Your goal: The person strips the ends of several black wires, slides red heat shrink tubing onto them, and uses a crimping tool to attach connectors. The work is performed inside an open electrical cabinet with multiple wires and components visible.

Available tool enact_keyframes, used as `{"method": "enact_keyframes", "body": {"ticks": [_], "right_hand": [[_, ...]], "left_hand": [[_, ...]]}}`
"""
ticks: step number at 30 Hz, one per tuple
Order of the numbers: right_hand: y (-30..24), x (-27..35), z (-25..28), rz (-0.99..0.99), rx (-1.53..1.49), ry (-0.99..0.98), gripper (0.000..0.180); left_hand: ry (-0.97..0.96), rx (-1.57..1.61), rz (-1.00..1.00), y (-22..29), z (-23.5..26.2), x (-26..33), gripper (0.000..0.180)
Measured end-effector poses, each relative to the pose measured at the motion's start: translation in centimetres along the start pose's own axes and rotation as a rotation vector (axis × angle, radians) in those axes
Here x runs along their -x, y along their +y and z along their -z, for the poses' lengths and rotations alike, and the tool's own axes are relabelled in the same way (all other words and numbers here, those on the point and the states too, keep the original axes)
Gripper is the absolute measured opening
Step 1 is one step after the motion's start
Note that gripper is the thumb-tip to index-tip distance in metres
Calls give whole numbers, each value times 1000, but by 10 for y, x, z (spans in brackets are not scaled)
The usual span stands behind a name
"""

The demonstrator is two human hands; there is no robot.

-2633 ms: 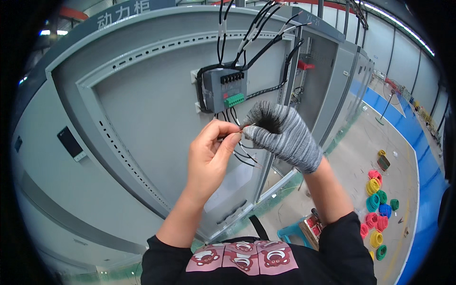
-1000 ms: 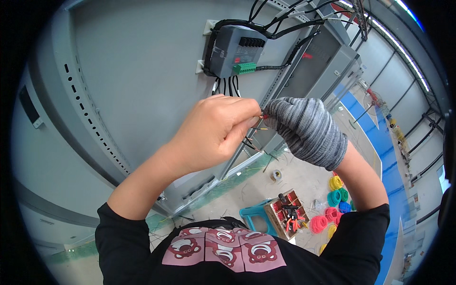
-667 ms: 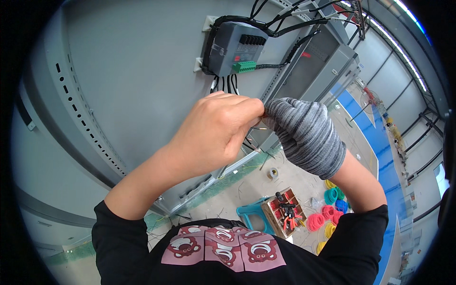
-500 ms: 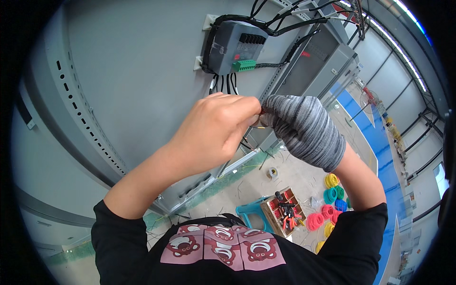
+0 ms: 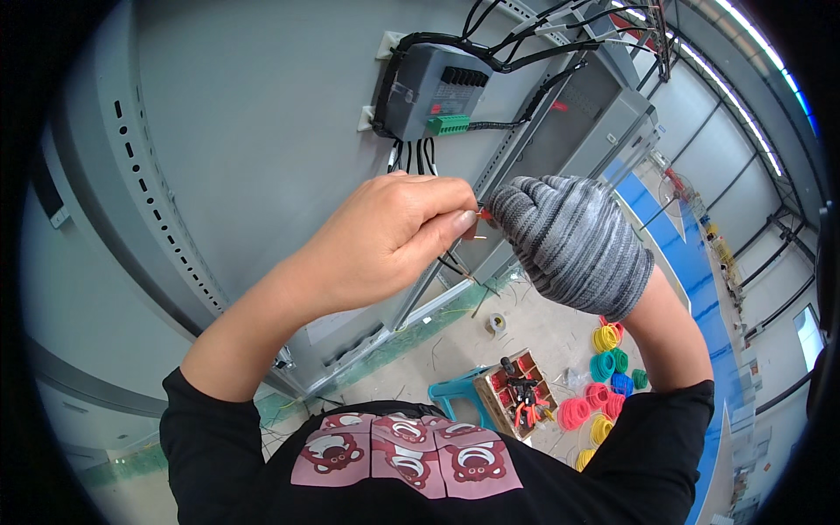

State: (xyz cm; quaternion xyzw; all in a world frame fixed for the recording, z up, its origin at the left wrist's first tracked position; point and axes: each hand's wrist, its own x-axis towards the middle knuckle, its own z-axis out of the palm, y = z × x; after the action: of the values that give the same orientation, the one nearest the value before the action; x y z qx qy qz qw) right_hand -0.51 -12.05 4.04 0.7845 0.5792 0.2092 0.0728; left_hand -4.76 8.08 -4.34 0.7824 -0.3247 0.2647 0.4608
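Note:
My bare left hand (image 5: 398, 232) is closed in a pinch, thumb against forefinger. A small red piece (image 5: 484, 214) shows at its fingertips, and a short coppery tip sticks out just below the thumb. My right hand (image 5: 573, 245), in a grey striped knit glove, is closed with its fingertips against the other side of the red piece. Whatever else the gloved fingers hold is hidden. Just beyond my hands, black wires (image 5: 420, 156) with white sleeves hang from a dark grey control module (image 5: 429, 92) with a green terminal block (image 5: 449, 125), fixed on the cabinet panel.
A grey metal cabinet (image 5: 245, 114) with a perforated rail fills the left and front. Below, a wooden box of tools (image 5: 499, 407) rests on a blue stool (image 5: 453, 391). Coloured wire coils (image 5: 574, 413) and a tape roll (image 5: 497, 323) lie on the floor among wire scraps.
My gloved right hand has turned and opened a small gap from the left fingertips, so the red piece shows more. The left hand has shifted slightly left.

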Motion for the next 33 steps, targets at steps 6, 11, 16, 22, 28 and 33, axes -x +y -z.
{"method": "enact_keyframes", "body": {"ticks": [6, 11, 16, 22, 28, 33], "right_hand": [[12, 2, -10, -8, -298, 3, 21], [-1, -3, 1, -55, -113, -127, 23], [12, 0, -11, -29, -331, -110, 24], [12, 0, -13, -53, -359, -114, 23], [7, -1, -10, -64, -304, -59, 21], [0, -3, -7, -74, -133, -28, 21]], "left_hand": [[-15, -140, -25, 2, 1, 1, 9], [-5, -218, -26, 1, -2, 2, 7], [19, -262, -69, -1, -5, 4, 6], [-28, -203, -40, -3, -3, 0, 8], [19, -158, -105, -7, -2, 2, 9], [-1, -243, -47, -4, 4, 1, 8]]}}
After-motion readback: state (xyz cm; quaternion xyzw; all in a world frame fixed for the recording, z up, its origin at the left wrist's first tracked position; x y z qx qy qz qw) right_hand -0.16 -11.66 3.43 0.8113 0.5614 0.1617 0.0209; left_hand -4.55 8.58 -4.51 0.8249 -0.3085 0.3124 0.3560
